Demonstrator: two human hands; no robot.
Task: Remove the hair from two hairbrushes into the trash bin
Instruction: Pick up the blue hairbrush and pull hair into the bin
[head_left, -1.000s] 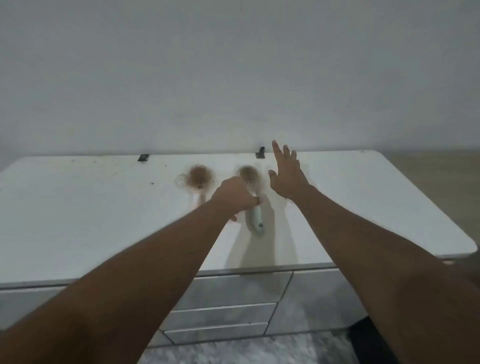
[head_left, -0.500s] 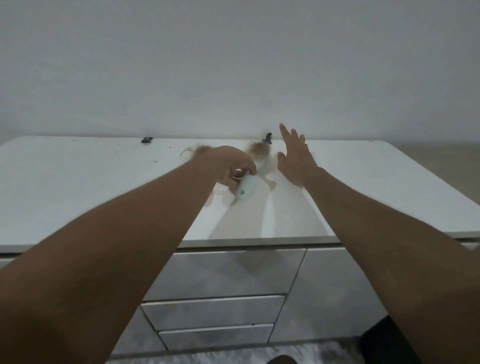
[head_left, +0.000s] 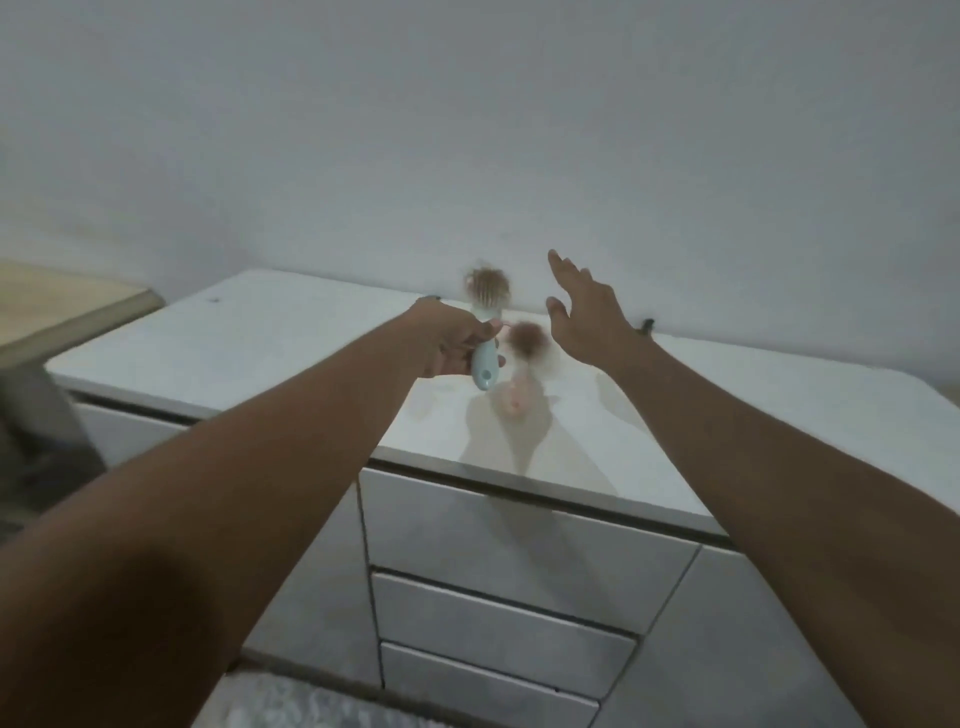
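My left hand (head_left: 452, 338) grips the handle of a light blue hairbrush (head_left: 485, 364) and holds it upright above the white cabinet top (head_left: 291, 338). Brown hair (head_left: 488, 286) is tangled in its head. A pink hairbrush (head_left: 514, 395) lies flat on the cabinet top just to the right, its head also matted with brown hair. My right hand (head_left: 587, 317) hovers open, fingers spread, right of both brushes and touching neither. No trash bin is in view.
The cabinet has three stacked drawers (head_left: 498, 623) in front, below the top's edge. A small dark object (head_left: 645, 326) sits at the back by the wall. A wooden surface (head_left: 57, 301) stands at the far left. The grey wall rises right behind the cabinet.
My left hand closed on the blue hairbrush and lifted it off the cabinet top. The view has swung left. My right hand stayed open beside the brushes.
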